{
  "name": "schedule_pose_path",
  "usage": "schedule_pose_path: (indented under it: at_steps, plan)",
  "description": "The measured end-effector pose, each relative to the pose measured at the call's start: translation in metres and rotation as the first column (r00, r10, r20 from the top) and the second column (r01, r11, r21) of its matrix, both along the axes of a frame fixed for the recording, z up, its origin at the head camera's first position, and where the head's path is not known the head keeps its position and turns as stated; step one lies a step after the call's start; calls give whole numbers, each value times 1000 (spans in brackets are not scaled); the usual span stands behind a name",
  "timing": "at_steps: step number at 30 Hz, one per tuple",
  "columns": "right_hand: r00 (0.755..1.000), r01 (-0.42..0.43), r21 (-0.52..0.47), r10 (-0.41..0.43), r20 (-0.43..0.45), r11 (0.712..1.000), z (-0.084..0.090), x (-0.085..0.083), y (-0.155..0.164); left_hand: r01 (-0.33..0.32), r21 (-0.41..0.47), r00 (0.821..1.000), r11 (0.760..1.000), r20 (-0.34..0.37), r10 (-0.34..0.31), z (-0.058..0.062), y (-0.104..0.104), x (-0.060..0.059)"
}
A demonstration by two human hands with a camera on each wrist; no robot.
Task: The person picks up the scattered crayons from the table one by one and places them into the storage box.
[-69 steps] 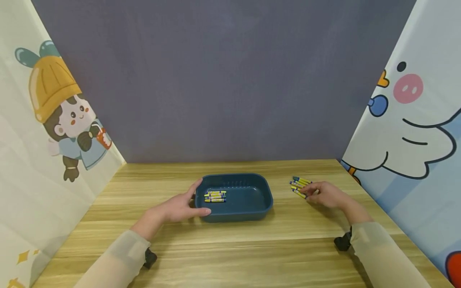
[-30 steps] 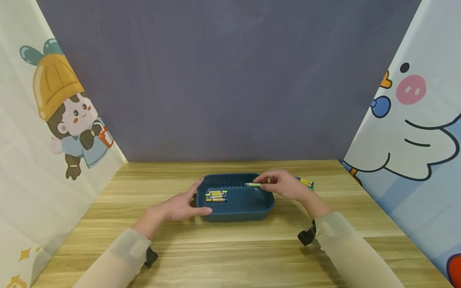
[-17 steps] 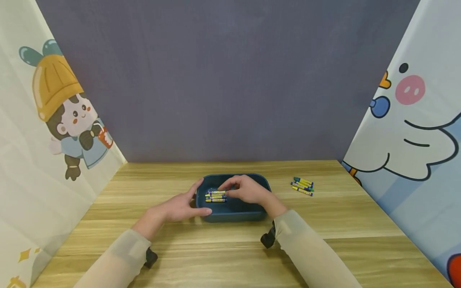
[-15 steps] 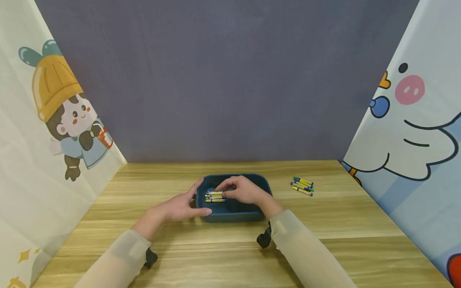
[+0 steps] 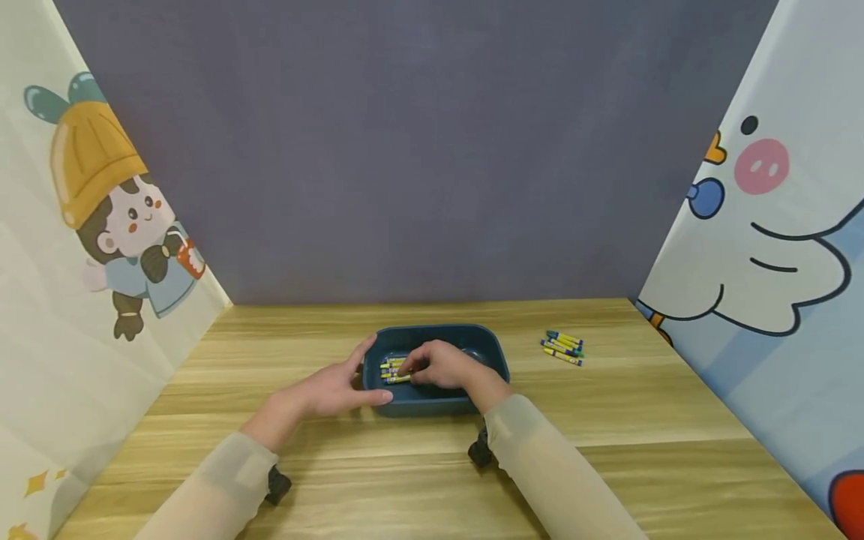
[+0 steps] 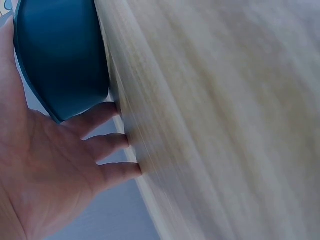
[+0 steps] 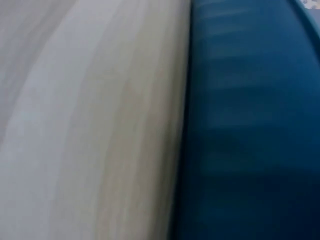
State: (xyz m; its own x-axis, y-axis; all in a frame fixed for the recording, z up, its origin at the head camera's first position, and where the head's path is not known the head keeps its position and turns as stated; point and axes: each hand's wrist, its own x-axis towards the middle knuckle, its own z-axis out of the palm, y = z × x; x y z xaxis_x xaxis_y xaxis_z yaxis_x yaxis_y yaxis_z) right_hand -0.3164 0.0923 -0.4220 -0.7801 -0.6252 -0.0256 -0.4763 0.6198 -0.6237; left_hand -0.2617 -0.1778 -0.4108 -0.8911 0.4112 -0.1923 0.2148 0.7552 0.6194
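Note:
A dark blue tray (image 5: 498,358) sits mid-table. My left hand (image 5: 340,386) rests against its left end with straight fingers; the left wrist view shows that palm (image 6: 55,170) beside the tray's outer wall (image 6: 60,55). My right hand (image 5: 432,366) reaches down into the tray, its curled fingers pinching a yellow-and-blue crayon (image 5: 398,378) at the front of a small row of crayons (image 5: 388,365) on the tray floor. The right wrist view is blurred and shows only the tray wall (image 7: 250,125) and the tabletop (image 7: 100,125).
Several loose crayons (image 5: 562,348) lie on the wooden table (image 5: 607,420) to the right of the tray. Cartoon-printed panels stand at the left (image 5: 88,247) and right (image 5: 763,247), with a grey wall (image 5: 418,150) behind.
My right hand picked a crayon from the loose pile on the right, carried it left over the tray and lowered it onto the row inside. My left hand stayed at the tray's end.

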Motion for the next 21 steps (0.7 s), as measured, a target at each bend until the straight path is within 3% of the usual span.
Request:
schedule_pose_path:
  at_steps: [12, 21]
  plan:
    - [999, 22, 26, -23, 24, 999, 2, 2, -2, 2, 20, 1000, 1000, 4, -2, -2, -1, -1]
    - [999, 22, -9, -22, 29, 1000, 1, 2, 1, 7, 21, 1000, 1000, 4, -7, -3, 0, -1]
